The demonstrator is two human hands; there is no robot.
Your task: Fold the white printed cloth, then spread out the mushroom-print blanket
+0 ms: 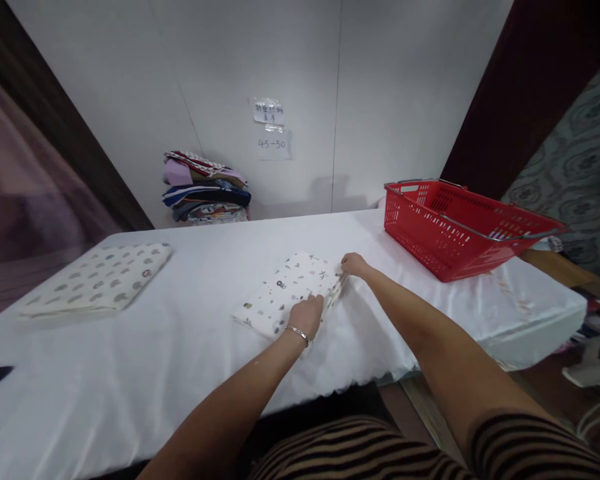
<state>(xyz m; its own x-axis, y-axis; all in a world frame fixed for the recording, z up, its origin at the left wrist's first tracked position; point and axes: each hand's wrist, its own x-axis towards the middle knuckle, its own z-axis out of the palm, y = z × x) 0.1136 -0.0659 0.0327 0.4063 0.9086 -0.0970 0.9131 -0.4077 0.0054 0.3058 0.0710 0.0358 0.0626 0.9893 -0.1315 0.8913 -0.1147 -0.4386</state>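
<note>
On the white-covered table lies a folded white cloth [285,287] printed with small grey, black and tan motifs. My left hand [306,315], with a silver bracelet at the wrist, is closed on its near right edge, fingertips partly hidden. At the far right corner my right hand [354,264] pinches the layered edge, which is slightly raised there. To the left lies another folded cloth [100,277], cream with grey cloud-like spots, apart from both hands.
A red plastic basket [460,250] with metal handles stands at the right of the table [200,360]. Behind the far edge rises a stack of folded clothes [207,190]. Paper notes [275,144] are taped to the wall. Pink fabric [25,173] hangs at the left.
</note>
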